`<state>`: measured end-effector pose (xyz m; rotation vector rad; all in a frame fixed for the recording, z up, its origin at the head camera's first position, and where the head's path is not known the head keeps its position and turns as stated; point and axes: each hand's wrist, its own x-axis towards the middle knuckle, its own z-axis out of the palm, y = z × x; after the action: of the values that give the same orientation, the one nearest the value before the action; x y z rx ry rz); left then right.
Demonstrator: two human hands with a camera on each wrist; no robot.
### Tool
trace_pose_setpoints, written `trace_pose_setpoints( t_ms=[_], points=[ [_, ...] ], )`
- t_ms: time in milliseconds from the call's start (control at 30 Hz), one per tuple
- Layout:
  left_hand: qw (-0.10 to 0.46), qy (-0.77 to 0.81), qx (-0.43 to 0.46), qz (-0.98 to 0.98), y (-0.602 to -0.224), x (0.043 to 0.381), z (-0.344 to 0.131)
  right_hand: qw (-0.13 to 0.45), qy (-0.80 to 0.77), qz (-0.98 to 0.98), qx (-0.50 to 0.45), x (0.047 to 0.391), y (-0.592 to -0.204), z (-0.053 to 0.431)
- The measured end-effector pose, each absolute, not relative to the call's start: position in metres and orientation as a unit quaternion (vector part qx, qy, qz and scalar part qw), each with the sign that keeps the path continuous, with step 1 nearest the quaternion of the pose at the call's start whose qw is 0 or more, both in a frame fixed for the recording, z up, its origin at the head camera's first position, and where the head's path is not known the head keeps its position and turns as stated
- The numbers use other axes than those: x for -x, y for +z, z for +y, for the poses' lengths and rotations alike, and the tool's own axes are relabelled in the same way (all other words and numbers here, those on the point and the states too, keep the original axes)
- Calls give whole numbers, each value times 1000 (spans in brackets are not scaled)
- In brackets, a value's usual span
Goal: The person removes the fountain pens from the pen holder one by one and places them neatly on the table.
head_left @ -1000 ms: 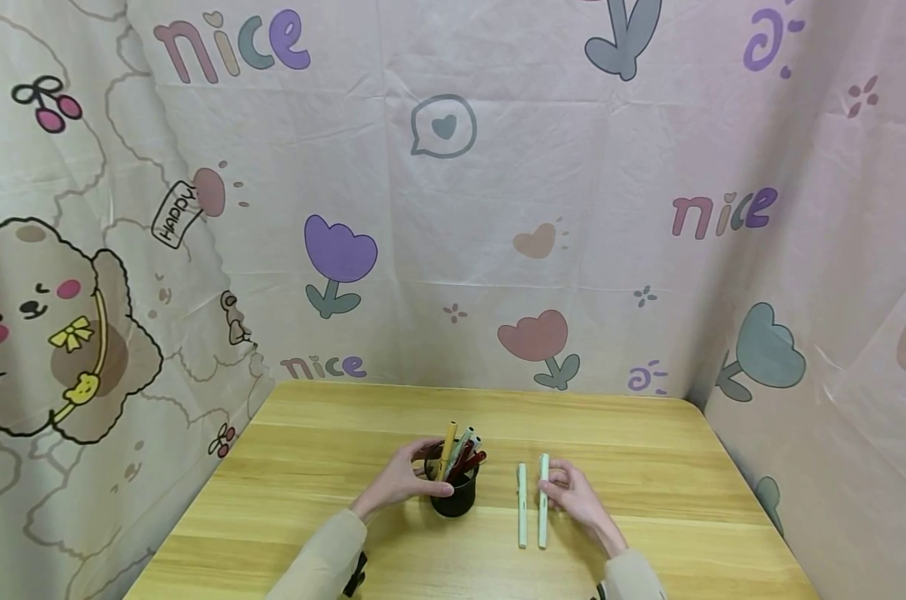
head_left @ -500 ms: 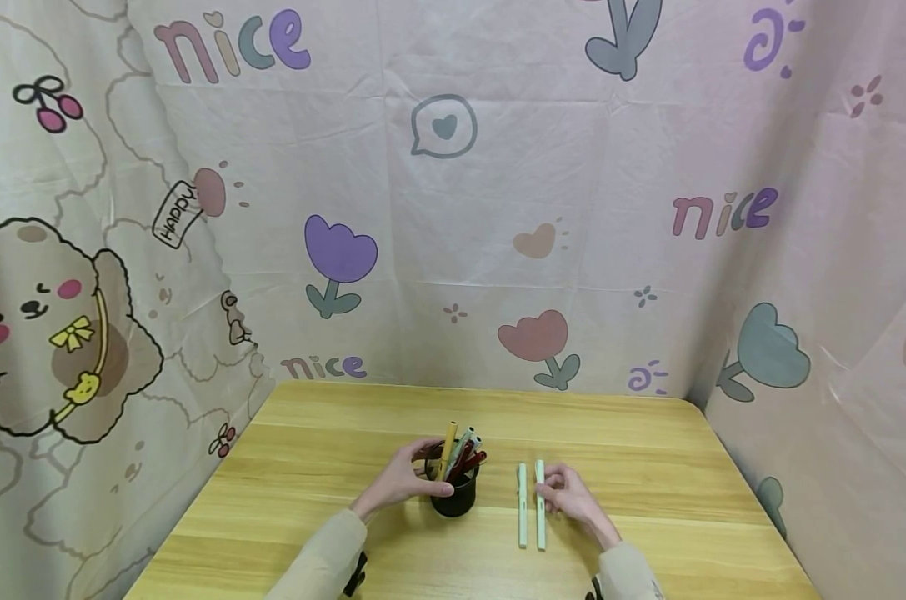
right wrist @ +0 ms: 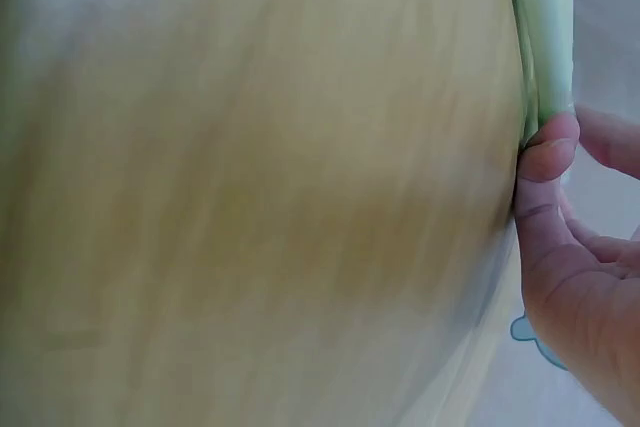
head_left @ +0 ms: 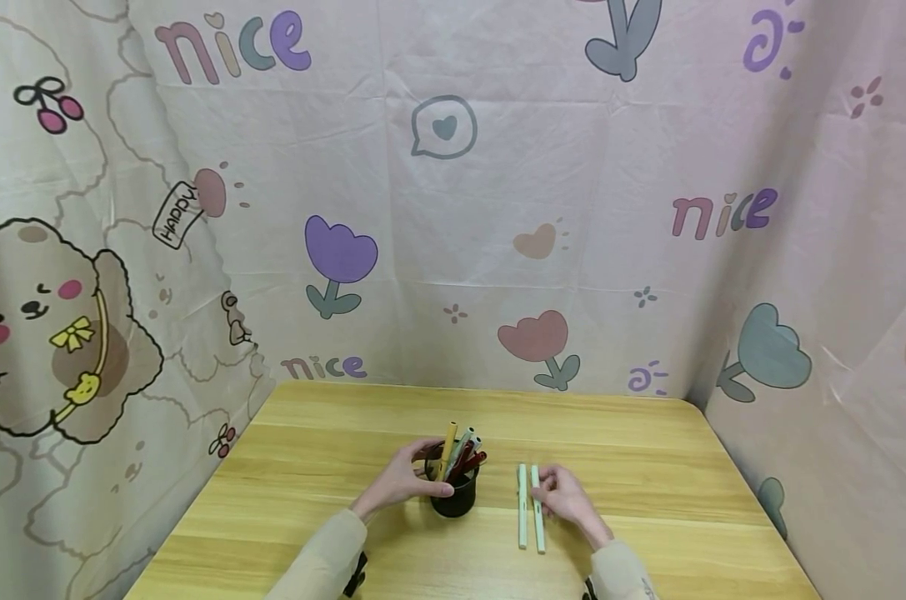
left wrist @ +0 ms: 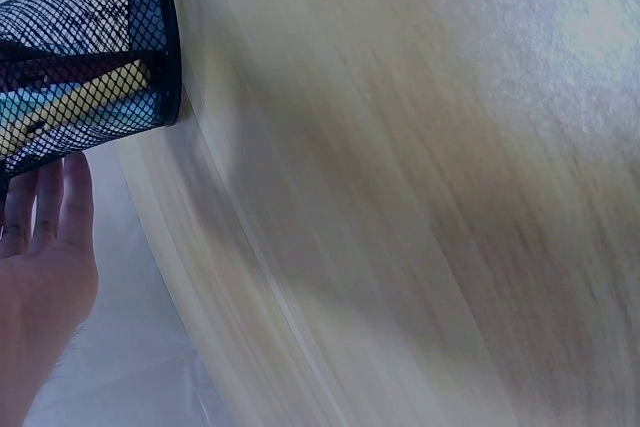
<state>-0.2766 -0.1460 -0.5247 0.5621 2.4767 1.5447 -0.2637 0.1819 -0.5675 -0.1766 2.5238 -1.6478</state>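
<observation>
A black mesh pen holder (head_left: 455, 502) stands on the table with several pens in it, among them a yellow pen (head_left: 448, 450) and dark red pens (head_left: 463, 461). My left hand (head_left: 402, 477) grips the holder from its left side, thumb across the front; the left wrist view shows fingers against the mesh (left wrist: 90, 22). To the right, my right hand (head_left: 568, 495) pinches a pale green pen (head_left: 538, 525) between thumb and fingers near its upper part. Just left of it lies a second pale green pen (head_left: 523, 510), almost parallel, a narrow gap between them.
The wooden table (head_left: 332, 442) runs back to a printed cloth (head_left: 437, 217) hung behind it and at both sides. A dark strap piece (head_left: 356, 575) shows at the left sleeve.
My right hand has moved left with its pale green pen, bringing it closer to the other pen and slightly toward me. The left hand and the pen holder stay in place.
</observation>
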Motion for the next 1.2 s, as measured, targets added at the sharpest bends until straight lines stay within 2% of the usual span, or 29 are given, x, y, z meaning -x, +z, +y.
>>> trace_pose_setpoints(
  t_ms=[1200],
  points=[
    [76, 510, -188, 836, -526, 276, -147, 55, -532, 844, 43, 263, -570, 180]
  ],
)
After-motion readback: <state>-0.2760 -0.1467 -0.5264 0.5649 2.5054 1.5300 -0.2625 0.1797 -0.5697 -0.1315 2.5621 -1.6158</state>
